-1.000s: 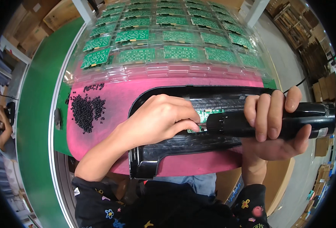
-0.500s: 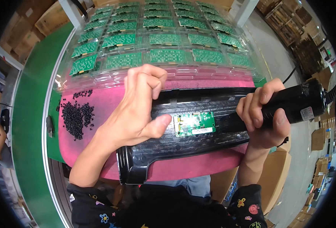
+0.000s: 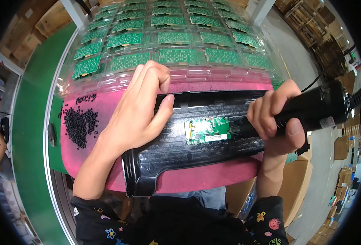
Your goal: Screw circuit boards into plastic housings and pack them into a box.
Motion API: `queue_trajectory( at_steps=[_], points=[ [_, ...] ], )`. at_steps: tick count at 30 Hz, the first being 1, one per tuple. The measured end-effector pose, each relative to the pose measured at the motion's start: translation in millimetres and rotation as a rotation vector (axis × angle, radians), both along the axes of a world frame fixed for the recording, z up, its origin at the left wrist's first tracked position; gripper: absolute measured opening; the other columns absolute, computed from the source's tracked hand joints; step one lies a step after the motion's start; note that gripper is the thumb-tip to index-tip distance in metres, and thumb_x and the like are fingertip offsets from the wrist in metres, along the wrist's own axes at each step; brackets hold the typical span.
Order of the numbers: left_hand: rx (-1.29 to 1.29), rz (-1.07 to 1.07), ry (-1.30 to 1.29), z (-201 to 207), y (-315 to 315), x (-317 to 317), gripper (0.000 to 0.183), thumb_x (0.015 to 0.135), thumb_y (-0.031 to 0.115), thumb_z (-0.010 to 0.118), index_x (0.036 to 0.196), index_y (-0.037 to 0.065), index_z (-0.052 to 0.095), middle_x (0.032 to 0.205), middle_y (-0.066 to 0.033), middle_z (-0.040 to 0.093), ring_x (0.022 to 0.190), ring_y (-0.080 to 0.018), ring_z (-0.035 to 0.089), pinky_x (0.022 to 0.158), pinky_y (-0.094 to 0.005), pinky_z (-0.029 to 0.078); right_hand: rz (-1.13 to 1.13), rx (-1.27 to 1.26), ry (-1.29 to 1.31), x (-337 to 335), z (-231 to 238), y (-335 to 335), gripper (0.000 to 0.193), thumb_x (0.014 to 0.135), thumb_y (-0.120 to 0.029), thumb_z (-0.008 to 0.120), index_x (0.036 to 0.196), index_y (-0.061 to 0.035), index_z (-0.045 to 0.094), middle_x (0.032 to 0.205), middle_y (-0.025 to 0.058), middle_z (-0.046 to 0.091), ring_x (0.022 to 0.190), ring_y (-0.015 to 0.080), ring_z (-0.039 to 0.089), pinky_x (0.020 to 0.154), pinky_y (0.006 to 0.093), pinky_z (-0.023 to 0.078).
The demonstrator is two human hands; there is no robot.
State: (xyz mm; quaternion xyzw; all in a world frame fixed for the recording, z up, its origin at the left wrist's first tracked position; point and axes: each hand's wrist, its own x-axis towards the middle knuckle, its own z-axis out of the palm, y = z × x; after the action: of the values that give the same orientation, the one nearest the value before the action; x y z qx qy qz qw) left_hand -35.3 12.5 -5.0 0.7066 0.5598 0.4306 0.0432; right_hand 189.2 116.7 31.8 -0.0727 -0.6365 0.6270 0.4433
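The right grip (image 3: 276, 118) clasps a black cylindrical tool (image 3: 321, 108), its nose at the right edge of a green circuit board (image 3: 207, 130), which lies on a long black housing (image 3: 176, 157) on a pink mat (image 3: 205, 179). The left grip (image 3: 141, 104) — released, thumb apart — is over the housing's far left corner. Small black pieces (image 3: 77, 128) lie farther left, clear trays (image 3: 188, 74) far.

Bright, fairly even indoor light, pale streaks of glare along the glossy black moulded plastic housing (image 3: 176, 159), glints on the ridged clear plastic trays (image 3: 180, 76) (strongest nearby), a long white rail (image 3: 47, 130) bowed by fisheye distortion, black corners.
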Motion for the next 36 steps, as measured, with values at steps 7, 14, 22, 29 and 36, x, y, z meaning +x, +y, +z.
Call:
queue_trajectory(
  at_steps=[7, 14, 22, 29, 36],
  points=[
    [-0.193, 0.101, 0.062, 2.0, -2.4, -3.2, 0.022, 0.082, 0.001, 0.059, 0.102, 0.0, 0.049, 0.102, -0.0149, 0.052, 0.1, -0.0323, 0.051, 0.094, -0.0382, 0.039, -0.027, -0.024, -0.036, -7.1, -3.2, -6.2, 0.04, 0.082, -0.04, 0.065, 0.087, -0.0072, 0.044, 0.053, -0.0045, 0.04, 0.04, 0.0054, 0.033, 0.043, 0.0223, 0.028],
    [-0.337, 0.079, 0.248, -1.3, -7.5, -0.9, 0.025, 0.084, 0.01, 0.062, 0.105, -0.001, 0.053, 0.1, -0.0194, 0.057, 0.098, -0.039, 0.055, 0.083, -0.0444, 0.045, -0.011, -0.072, 0.01, 0.5, -5.3, 1.9, 0.041, 0.085, -0.043, 0.062, 0.093, -0.0057, 0.046, 0.054, -0.0045, 0.038, 0.041, 0.006, 0.033, 0.047, 0.0232, 0.031],
    [-0.52, -0.043, 0.22, 3.8, -12.9, 13.0, 0.019, 0.089, 0.013, 0.058, 0.092, -0.002, 0.047, 0.091, -0.0201, 0.059, 0.09, -0.0419, 0.059, 0.075, -0.0497, 0.05, -0.527, -0.483, 0.52, 14.2, -8.7, 41.4, 0.019, 0.095, -0.02, 0.058, 0.103, -0.004, 0.052, 0.084, 0.0026, 0.051, 0.08, 0.0132, 0.052, 0.089, 0.0396, 0.045],
    [-0.589, -0.129, 0.326, 7.5, -9.4, 10.7, 0.019, 0.09, 0.016, 0.057, 0.094, -0.002, 0.051, 0.094, -0.0209, 0.058, 0.092, -0.0425, 0.057, 0.078, -0.0497, 0.048, -0.766, -0.404, 0.329, 34.9, -2.6, 34.6, 0.057, 0.087, -0.006, 0.059, 0.14, 0.0009, 0.038, 0.126, 0.0113, 0.045, 0.115, 0.019, 0.042, 0.103, 0.0416, 0.032],
    [-0.376, 0.108, 0.332, 42.7, -31.1, 25.0, 0.014, 0.08, -0.002, 0.064, 0.093, -0.004, 0.063, 0.076, -0.0249, 0.059, 0.068, -0.0429, 0.056, 0.063, -0.0436, 0.044, -1.457, 0.241, -0.04, 188.3, -25.3, 24.3, 0.044, 0.08, -0.003, 0.063, 0.121, -0.0028, 0.046, 0.119, 0.005, 0.045, 0.095, 0.0133, 0.037, 0.09, 0.0297, 0.033]
  ],
)
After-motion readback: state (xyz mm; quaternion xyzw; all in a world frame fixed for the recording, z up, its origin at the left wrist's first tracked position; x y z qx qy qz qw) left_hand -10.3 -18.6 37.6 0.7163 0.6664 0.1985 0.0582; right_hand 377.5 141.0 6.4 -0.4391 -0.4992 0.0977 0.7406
